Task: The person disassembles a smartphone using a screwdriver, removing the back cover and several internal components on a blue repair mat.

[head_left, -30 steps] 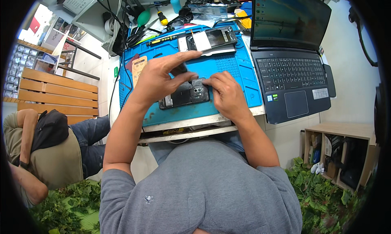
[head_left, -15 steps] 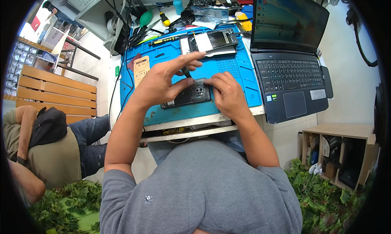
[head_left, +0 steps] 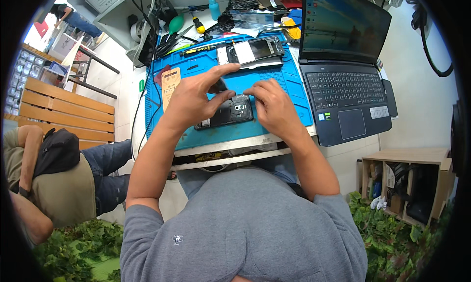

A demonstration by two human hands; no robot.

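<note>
Fingers of left hand (head_left: 194, 98) and right hand (head_left: 272, 103) pinch the opened black phone (head_left: 225, 112) (glossy slab) on ribbed blue mat (head_left: 294, 93).

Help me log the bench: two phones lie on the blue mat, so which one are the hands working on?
The near phone, opened with its dark insides showing, between the left hand and right hand. The far phone lies untouched near the mat's back edge.

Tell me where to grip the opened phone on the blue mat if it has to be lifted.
Probably by the two long edges of the opened phone, near its lower-left end, coming from above. It lies flat on the blue mat, and that end is bare, while the left hand and right hand crowd the camera end.
</note>
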